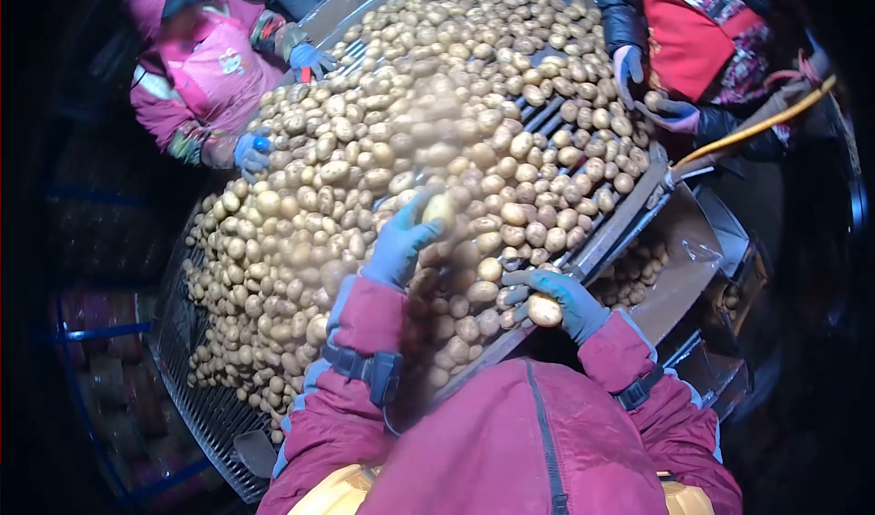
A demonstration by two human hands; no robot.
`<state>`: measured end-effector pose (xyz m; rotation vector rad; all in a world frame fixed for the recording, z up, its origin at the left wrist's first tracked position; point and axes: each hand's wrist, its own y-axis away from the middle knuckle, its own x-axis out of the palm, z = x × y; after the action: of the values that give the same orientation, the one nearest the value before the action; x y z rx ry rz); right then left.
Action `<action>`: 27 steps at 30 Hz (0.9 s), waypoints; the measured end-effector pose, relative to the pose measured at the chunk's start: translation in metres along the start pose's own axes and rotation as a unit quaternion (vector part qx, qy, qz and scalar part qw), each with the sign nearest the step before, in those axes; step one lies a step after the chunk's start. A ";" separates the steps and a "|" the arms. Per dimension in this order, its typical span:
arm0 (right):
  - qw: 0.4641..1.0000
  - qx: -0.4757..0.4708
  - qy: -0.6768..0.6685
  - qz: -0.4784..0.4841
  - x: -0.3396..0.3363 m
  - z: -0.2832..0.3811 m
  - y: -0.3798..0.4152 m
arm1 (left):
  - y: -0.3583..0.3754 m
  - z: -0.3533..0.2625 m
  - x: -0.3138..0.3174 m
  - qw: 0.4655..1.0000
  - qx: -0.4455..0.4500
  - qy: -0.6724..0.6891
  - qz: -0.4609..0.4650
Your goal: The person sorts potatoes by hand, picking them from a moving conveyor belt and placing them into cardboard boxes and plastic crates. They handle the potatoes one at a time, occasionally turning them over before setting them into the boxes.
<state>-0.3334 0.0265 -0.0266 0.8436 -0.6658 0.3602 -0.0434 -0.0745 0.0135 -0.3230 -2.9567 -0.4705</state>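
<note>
Potatoes (346, 159) lie heaped over a wide slatted table. My left hand (405, 242), in a blue-grey glove, is over the middle of the heap with its fingers around a pale potato (439, 211). At the table's near right edge, my right hand (570, 301), gloved alike, holds another potato (544, 311) at its palm side, its fingers pointing left over the heap. A blurred patch in the middle of the view softens the potatoes between and beyond my hands.
Co-workers stand at the upper left (210, 59) and upper right (697, 41), their gloved hands at the heap. Another person's hands show at the far edge. Right of the metal rim (620, 219) are a yellow hose (756, 123) and a bin (679, 269) with potatoes.
</note>
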 end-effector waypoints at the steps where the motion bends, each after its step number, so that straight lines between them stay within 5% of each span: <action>1: 1.000 -0.009 0.000 0.007 0.000 -0.001 0.002 | 0.004 0.006 0.008 0.999 -0.028 0.017 0.015; 7: 0.999 -0.028 0.045 -0.011 0.003 0.006 0.024 | 0.026 0.023 0.066 0.996 -0.060 -0.001 0.073; 11: 0.999 -0.021 0.005 -0.045 -0.003 -0.001 0.042 | 0.040 0.043 0.100 0.982 -0.057 -0.160 0.078; 12: 0.998 -0.018 -0.020 -0.052 -0.009 -0.009 0.043 | 0.043 0.050 0.108 0.978 -0.123 -0.138 0.093; 14: 0.997 -0.049 -0.040 -0.042 -0.022 -0.019 0.047 | 0.054 0.064 0.128 0.934 0.016 -0.344 0.092; 15: 0.997 -0.048 -0.029 -0.052 -0.023 -0.019 0.055 | 0.055 0.064 0.138 0.930 0.055 -0.346 0.108; 20: 0.985 -0.077 0.023 -0.152 -0.046 -0.033 0.080 | 0.072 0.039 0.180 0.966 -0.066 -0.154 0.199; 24: 0.982 -0.139 0.023 -0.125 -0.073 -0.046 0.095 | 0.073 0.042 0.200 0.964 -0.141 -0.022 0.223; 27: 0.989 -0.097 -0.024 -0.106 -0.077 -0.036 0.130 | 0.066 0.047 0.204 0.966 -0.112 -0.080 0.217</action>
<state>-0.4463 0.1325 -0.0213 0.7299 -0.6374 0.0825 -0.2305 0.0409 0.0211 -1.0517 -2.8515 -0.7429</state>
